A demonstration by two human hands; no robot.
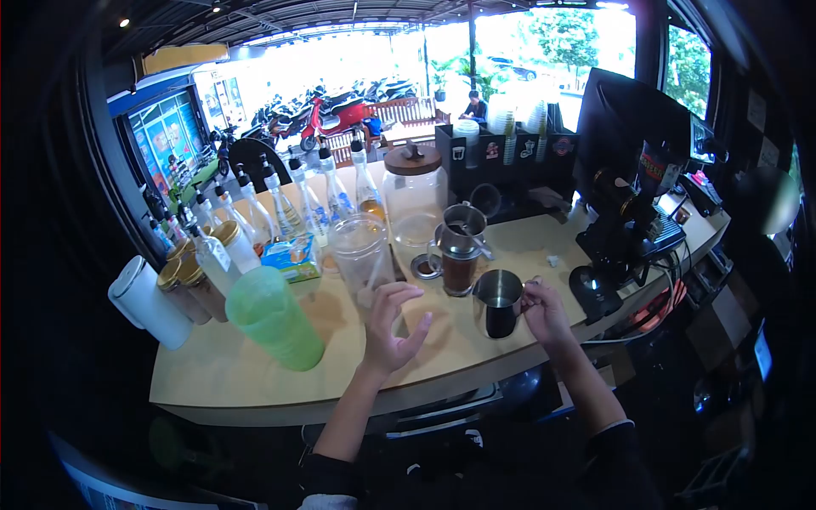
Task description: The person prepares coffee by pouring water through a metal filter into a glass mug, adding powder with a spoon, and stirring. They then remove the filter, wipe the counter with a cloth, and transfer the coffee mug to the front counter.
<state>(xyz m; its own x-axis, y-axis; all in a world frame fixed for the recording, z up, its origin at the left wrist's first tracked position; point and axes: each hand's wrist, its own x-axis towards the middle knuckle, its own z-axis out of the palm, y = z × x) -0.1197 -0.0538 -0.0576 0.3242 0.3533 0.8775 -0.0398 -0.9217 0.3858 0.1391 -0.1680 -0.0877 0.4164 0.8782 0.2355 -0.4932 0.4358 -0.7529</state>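
Observation:
My right hand (546, 310) is closed round the handle of a metal milk pitcher (498, 308) at the front of the counter. My left hand (395, 330) hovers over the counter with its fingers apart and curved, holding nothing. Just behind it stands a tall clear plastic cup (363, 251), partly hidden by the fingers; I cannot tell whether they touch it. Between the cup and the pitcher, a metal drip filter (464, 231) sits on a glass (459, 276) of dark brown liquid. A small round metal lid (427, 266) lies beside that glass.
A green pitcher (272, 319) and a white jug (151, 302) stand on the left of the wooden counter (340, 387). Several pump bottles (306, 200) line the back, beside a lidded jar (416, 200). A coffee machine (633, 221) is at the right. Outside sits a person (476, 108).

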